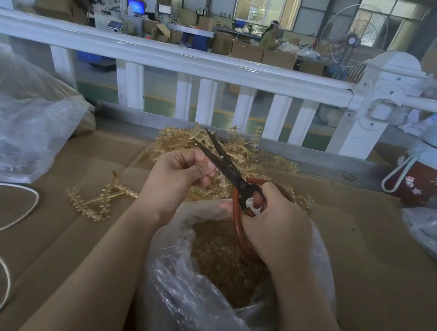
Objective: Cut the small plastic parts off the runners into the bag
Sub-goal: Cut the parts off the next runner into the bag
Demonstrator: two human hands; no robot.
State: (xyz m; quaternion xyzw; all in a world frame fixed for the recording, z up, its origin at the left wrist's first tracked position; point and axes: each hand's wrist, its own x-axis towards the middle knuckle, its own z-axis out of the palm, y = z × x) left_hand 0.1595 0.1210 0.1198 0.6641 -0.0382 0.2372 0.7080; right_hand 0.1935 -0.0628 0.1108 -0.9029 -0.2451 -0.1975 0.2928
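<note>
Left hand (177,175) pinches small amber runner piece (208,170) above open bag (217,296). Right hand (275,219) grips red-handled scissors (228,167), blades parted, pointing away-left across piece (left hand nearer it). Uncut runner pile (237,151) just beyond bag; cut parts (224,259) inside.

Clear plastic bag (212,324) standing open near the front edge of the cardboard, holding a heap of small amber cut parts (221,256). Behind it, a tangled pile of amber runners (256,157), comb-like, parts still attached. One separate runner (102,197) lying flat to the left. Scissors (228,170) with dark blades parted, orange handles, held tilted above the bag mouth.
</note>
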